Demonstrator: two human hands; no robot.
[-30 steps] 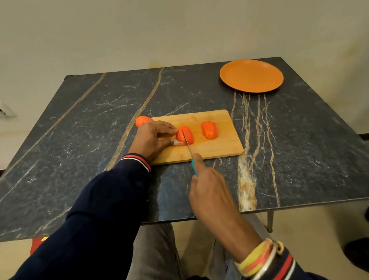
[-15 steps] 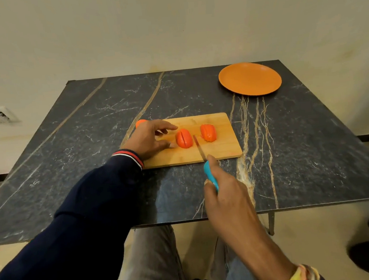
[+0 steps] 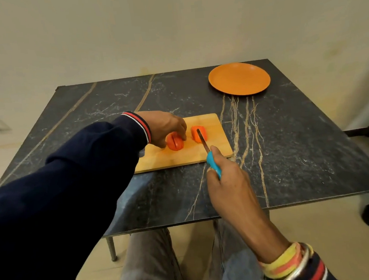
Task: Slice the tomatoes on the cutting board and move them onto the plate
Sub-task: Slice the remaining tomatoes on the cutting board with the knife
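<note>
Tomatoes (image 3: 175,144): two in view
Cutting board (image 3: 218,135): one
Orange plate (image 3: 239,79): one
Blue-handled knife (image 3: 213,164): one
Marble table (image 3: 290,153): one

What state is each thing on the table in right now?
cutting board, flat on the table
knife, gripped by the right hand
left tomato, slit down the middle, held by the left hand
right tomato, on the cutting board, under the knife
plate, no tomato on it
</note>
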